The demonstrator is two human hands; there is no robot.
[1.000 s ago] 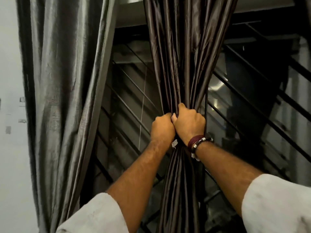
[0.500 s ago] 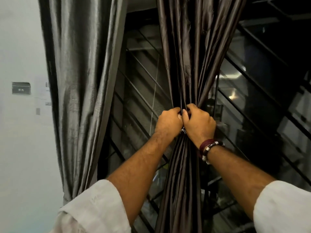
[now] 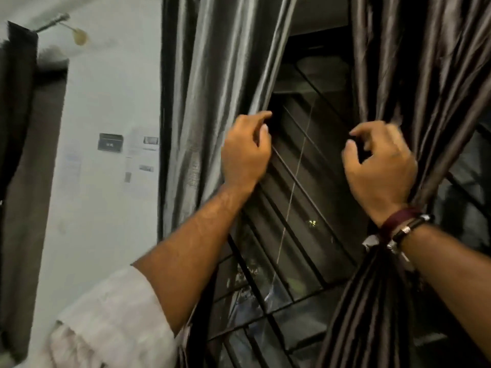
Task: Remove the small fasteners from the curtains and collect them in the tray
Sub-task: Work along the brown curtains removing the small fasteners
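Observation:
My left hand (image 3: 245,152) is raised beside the grey left curtain (image 3: 212,102), its forefinger touching the curtain's inner edge, the other fingers loosely bent and holding nothing. Held up in front of the dark right curtain (image 3: 425,75), my right hand (image 3: 380,166) has loosely curled fingers with nothing seen in them. Below that wrist the dark curtain is gathered tight, and a pale fastener (image 3: 370,240) shows at the gather, partly hidden by my wristbands. No tray is in view.
Behind the curtains is a window with dark metal bars (image 3: 300,181) and a thin cord hanging down. A pale wall (image 3: 106,181) with small plates and papers lies to the left, and another dark curtain (image 3: 16,128) hangs at the far left edge.
Both hands have let go of the gathered dark curtain and risen apart; the left one moved across to the grey curtain's edge. The view has swung left and up.

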